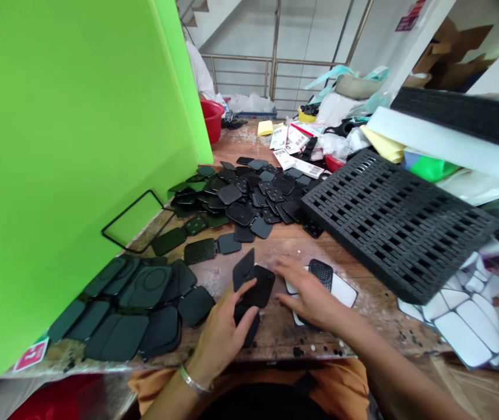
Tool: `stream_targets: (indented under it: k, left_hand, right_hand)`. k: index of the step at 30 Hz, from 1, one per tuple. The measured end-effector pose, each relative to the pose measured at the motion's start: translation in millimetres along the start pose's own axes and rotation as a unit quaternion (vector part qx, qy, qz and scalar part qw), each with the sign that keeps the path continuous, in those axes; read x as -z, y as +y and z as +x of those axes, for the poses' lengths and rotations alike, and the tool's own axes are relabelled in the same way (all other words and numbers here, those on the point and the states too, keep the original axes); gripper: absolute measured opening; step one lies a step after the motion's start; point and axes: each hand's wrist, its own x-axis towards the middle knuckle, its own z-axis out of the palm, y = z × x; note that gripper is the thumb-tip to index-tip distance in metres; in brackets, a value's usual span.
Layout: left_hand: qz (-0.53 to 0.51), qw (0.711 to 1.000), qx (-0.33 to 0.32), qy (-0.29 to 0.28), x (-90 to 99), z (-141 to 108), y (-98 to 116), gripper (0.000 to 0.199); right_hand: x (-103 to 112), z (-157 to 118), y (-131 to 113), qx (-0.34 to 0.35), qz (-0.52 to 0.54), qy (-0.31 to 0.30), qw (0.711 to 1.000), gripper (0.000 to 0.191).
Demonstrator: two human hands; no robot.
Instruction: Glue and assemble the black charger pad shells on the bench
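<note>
Close to the table's front edge, my left hand (223, 326) has its thumb and forefinger around a hinged black panel (262, 286). One leaf of that panel tilts up, and part of it is hidden behind the fingers. My right hand (308, 294) hovers at the right with its fingers apart, slightly blurred. Under and beside it lie white pads with dark borders (343, 290) and a small black perforated piece (320, 273). Left of my hands, overlapping dark folding panels (144, 287) lie in rows, some marked with a ring.
A heap of similar black panels (249, 192) spreads behind my hands. A black slotted foam block (400, 219) stands right, near more white pads (463, 321). A bright green wall (78, 105) bounds the left, with a thin black frame (138, 221) against it. Labels (295, 140) lie farther back.
</note>
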Motion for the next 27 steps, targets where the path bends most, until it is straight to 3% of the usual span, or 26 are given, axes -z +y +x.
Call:
stream_targets:
  k: [2,5,9,16,19,23,27]
  left_hand:
    - [0.037,0.999,-0.019,-0.027,-4.4,-5.2,-3.4,0.049]
    - [0.080,0.996,-0.041,-0.003,-14.3,-10.8,-7.1,0.053]
    - [0.134,0.987,-0.022,0.080,-25.9,-12.7,-5.2,0.055]
    - [0.147,0.985,-0.026,0.091,-21.1,-12.0,-0.8,0.052]
    - [0.153,0.983,-0.022,0.098,-21.4,-12.8,-1.0,0.053]
    - [0.201,0.973,-0.035,0.108,-25.8,-13.0,-2.1,0.057]
    - [0.212,0.971,-0.046,0.099,-26.1,-12.5,-3.4,0.058]
  right_hand:
    - [8.8,-16.1,13.9,-0.104,-0.077,0.033,0.991,0.060]
    - [14.7,-37.1,32.3,-0.212,-0.168,0.029,0.962,0.074]
    - [12.7,-47.4,43.5,-0.228,-0.134,-0.005,0.964,0.073]
    - [23.5,-28.2,64.6,-0.286,0.023,-0.004,0.958,0.093]
    - [33.3,-25.7,76.3,-0.306,0.086,0.017,0.948,0.080]
    - [57.8,-29.8,80.8,-0.294,0.302,-0.050,0.906,0.036]
    - [70.5,-19.6,59.3,-0.260,0.430,-0.116,0.857,0.034]
